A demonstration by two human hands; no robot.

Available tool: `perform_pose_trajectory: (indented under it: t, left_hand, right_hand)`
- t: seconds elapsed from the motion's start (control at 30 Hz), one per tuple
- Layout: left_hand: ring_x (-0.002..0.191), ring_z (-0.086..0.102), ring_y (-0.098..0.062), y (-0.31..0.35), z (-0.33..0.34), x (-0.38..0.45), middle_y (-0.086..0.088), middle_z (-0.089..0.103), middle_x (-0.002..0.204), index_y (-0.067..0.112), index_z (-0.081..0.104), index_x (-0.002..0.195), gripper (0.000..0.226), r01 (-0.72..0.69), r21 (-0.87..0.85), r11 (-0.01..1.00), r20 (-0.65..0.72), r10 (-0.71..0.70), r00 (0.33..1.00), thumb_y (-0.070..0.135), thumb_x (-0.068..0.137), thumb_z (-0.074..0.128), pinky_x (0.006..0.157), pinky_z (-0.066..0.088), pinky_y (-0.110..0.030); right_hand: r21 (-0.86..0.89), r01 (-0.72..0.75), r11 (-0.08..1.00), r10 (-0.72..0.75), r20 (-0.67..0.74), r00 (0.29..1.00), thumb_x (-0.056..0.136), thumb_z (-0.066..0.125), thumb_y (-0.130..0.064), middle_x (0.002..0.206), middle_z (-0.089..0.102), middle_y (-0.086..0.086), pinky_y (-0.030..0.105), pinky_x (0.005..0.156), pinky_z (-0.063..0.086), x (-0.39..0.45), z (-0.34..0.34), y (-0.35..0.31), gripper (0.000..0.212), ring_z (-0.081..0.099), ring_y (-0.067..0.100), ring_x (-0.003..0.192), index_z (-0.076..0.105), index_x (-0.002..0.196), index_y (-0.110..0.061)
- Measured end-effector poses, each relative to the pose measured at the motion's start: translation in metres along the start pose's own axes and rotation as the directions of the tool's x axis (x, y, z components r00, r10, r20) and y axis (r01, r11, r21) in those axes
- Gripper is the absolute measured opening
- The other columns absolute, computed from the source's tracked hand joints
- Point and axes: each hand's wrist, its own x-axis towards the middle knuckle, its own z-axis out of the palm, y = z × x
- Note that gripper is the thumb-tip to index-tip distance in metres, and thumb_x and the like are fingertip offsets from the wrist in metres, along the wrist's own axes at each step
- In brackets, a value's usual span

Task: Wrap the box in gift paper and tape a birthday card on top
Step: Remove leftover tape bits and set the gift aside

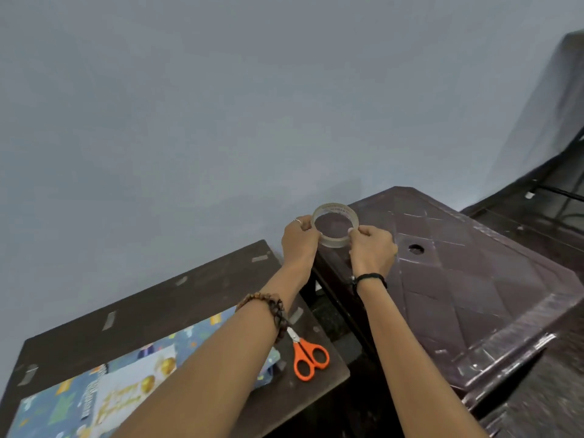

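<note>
**Tape roll held aloft; wrapped box lay well behind the hands**

Both hands held a clear tape roll (335,225) above the near corner of the maroon plastic table (474,279). The left hand (298,240) pinched its left rim; the right hand (373,248) pinched the right rim, thumb at the tape band, seemingly seeking the free end. That end could not be made out. The wrapped box (196,339), with the birthday card (126,393) lying on top, sat on the dark wooden table (189,289), low and left of the roll, nearer the left arm, which crossed over and hid part of it. Its long axis ran lower-left to upper-right. Orange scissors (308,358) lay just beside it. Whether the card was already taped could not be told.
</note>
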Motion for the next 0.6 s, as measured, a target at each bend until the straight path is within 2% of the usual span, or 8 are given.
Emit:
perform_pose_trajectory:
  t: [0.1, 0.17, 0.2, 0.27, 0.37, 0.47, 0.53, 0.6]
  left_hand:
    - [0.083, 0.057, -0.015, -0.002, 0.019, 0.010, 0.002, 0.062, 0.084, 0.011, 0.063, 0.096, 0.022, 0.008, 0.047, 0.999, 0.076, -0.012, 0.997, -0.004, 0.085, 0.052, 0.073, 0.048, -0.024]
    - [0.090, 0.055, -0.016, -0.006, 0.026, 0.014, -0.001, 0.061, 0.090, 0.013, 0.060, 0.088, 0.014, 0.039, 0.103, 0.994, 0.108, -0.050, 0.993, 0.001, 0.086, 0.055, 0.077, 0.044, -0.024]
    - [0.097, 0.055, -0.017, -0.008, 0.028, 0.016, -0.003, 0.062, 0.100, 0.013, 0.061, 0.092, 0.012, 0.045, 0.131, 0.990, 0.124, -0.062, 0.990, 0.004, 0.086, 0.057, 0.082, 0.043, -0.025]
    - [0.112, 0.054, -0.020, -0.012, 0.030, 0.018, -0.006, 0.060, 0.119, 0.010, 0.059, 0.115, 0.029, 0.038, 0.194, 0.980, 0.150, -0.068, 0.986, 0.007, 0.086, 0.058, 0.090, 0.041, -0.026]
    - [0.120, 0.049, -0.020, -0.011, 0.015, 0.007, -0.007, 0.053, 0.129, 0.007, 0.048, 0.131, 0.046, -0.121, 0.398, 0.909, 0.190, 0.047, 0.981, 0.006, 0.086, 0.059, 0.091, 0.036, -0.020]
    - [0.096, 0.057, -0.014, -0.016, -0.018, -0.014, -0.004, 0.063, 0.108, 0.014, 0.063, 0.103, 0.023, -0.336, 0.604, 0.723, 0.302, 0.182, 0.936, 0.004, 0.084, 0.058, 0.078, 0.043, -0.017]
    - [0.089, 0.059, -0.016, -0.030, -0.041, -0.028, 0.001, 0.066, 0.090, 0.025, 0.064, 0.078, 0.018, -0.390, 0.689, 0.611, 0.359, 0.179, 0.916, 0.008, 0.080, 0.059, 0.078, 0.048, -0.028]
    - [0.091, 0.059, -0.021, -0.044, -0.059, -0.045, 0.000, 0.068, 0.084, 0.027, 0.066, 0.070, 0.017, -0.412, 0.793, 0.449, 0.382, 0.160, 0.910, 0.015, 0.080, 0.059, 0.080, 0.049, -0.037]
  right_hand:
    - [-0.049, -0.018, 0.999, 0.017, -0.025, 1.000, 0.089, 0.057, -0.019, 0.073, 0.063, 0.007, 0.027, 0.062, 0.040, 0.014, -0.012, 0.009, 0.022, 0.053, 0.021, 0.068, 0.069, 0.083, -0.001]
    - [-0.078, -0.029, 0.997, 0.028, -0.013, 1.000, 0.090, 0.057, -0.019, 0.077, 0.065, 0.009, 0.027, 0.062, 0.040, 0.019, -0.017, 0.011, 0.021, 0.052, 0.020, 0.069, 0.069, 0.088, -0.002]
    - [-0.086, -0.034, 0.996, 0.034, -0.001, 0.999, 0.090, 0.056, -0.019, 0.079, 0.067, 0.011, 0.027, 0.062, 0.040, 0.022, -0.019, 0.013, 0.021, 0.055, 0.022, 0.070, 0.069, 0.089, -0.002]
    - [-0.103, -0.034, 0.994, 0.036, 0.019, 0.999, 0.090, 0.056, -0.018, 0.087, 0.068, 0.011, 0.026, 0.064, 0.040, 0.023, -0.021, 0.013, 0.020, 0.059, 0.024, 0.076, 0.068, 0.095, -0.003]
    - [-0.193, 0.053, 0.980, -0.045, 0.045, 0.998, 0.090, 0.054, -0.018, 0.111, 0.063, 0.005, 0.028, 0.072, 0.038, 0.010, -0.023, 0.003, 0.025, 0.058, 0.024, 0.096, 0.063, 0.113, -0.014]
    - [-0.296, 0.163, 0.941, -0.117, 0.166, 0.979, 0.089, 0.052, -0.018, 0.110, 0.064, 0.005, 0.030, 0.076, 0.042, -0.020, -0.022, 0.000, 0.023, 0.059, 0.027, 0.101, 0.065, 0.108, -0.022]
    - [-0.398, 0.236, 0.887, -0.101, 0.330, 0.938, 0.087, 0.050, -0.018, 0.104, 0.066, 0.008, 0.032, 0.076, 0.046, -0.042, -0.018, 0.005, 0.022, 0.061, 0.031, 0.097, 0.069, 0.099, -0.020]
    - [-0.500, 0.298, 0.813, -0.028, 0.477, 0.878, 0.088, 0.049, -0.016, 0.107, 0.066, 0.011, 0.034, 0.079, 0.048, -0.063, -0.017, 0.010, 0.023, 0.061, 0.033, 0.101, 0.066, 0.102, -0.012]
